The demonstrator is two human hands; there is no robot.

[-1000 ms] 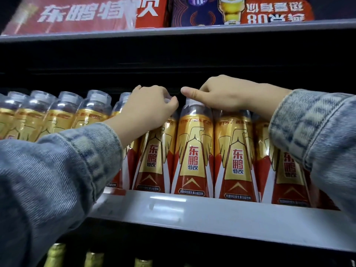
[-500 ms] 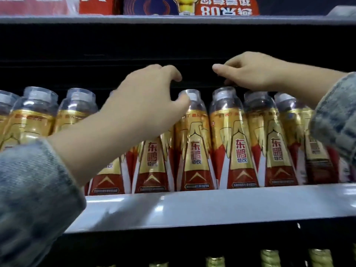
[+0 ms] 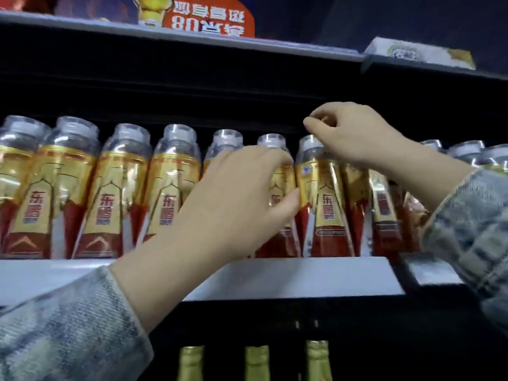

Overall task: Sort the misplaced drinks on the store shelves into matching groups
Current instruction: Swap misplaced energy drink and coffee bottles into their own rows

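Observation:
A row of gold-and-red energy drink bottles [image 3: 110,193] with clear caps stands on the grey middle shelf [image 3: 302,276]. My left hand [image 3: 236,204] reaches up in front of the row. Its fingers and thumb curl round the shoulder of one bottle [image 3: 277,185] near the middle. My right hand [image 3: 354,133] hovers just above the caps of the neighbouring bottles [image 3: 327,204], fingers curled in towards the thumb and holding nothing. My arms hide the bottles further right in part.
The upper shelf [image 3: 192,37] carries a red and orange carton [image 3: 209,17] and a white pack [image 3: 417,53] at the right. Below the middle shelf, three gold-foil bottle tops [image 3: 255,361] stick up. A gap splits the shelf at the right [image 3: 398,259].
The view has shifted right along the row. My left hand dropped from the caps to a bottle's shoulder. My right hand lifted off the caps and curled its fingers.

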